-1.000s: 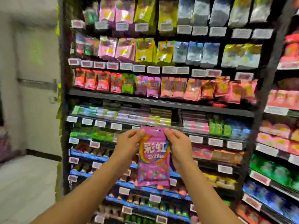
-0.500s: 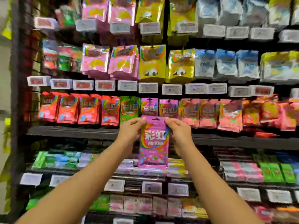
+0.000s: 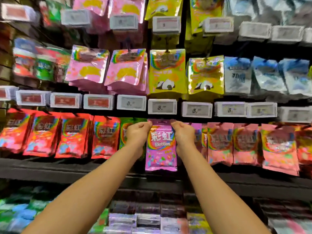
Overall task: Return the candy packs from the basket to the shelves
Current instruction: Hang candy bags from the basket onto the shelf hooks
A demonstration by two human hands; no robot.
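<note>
A purple Skittles pack hangs upright in front of the third row of the candy shelves. My left hand pinches its top left corner and my right hand pinches its top right corner. The pack's top edge sits just under the price tag, between a green pack on the left and purple and pink packs on the right. The hook behind it is hidden. No basket is in view.
Red packs fill the row to the left. Pink pouches and yellow panda pouches hang in the row above, blue-white bags to their right. Flat candy boxes lie on lower shelves.
Both hands have lifted the purple pack from the lower shelf level up to the third row. The view has moved closer to the shelves and tilted upward.
</note>
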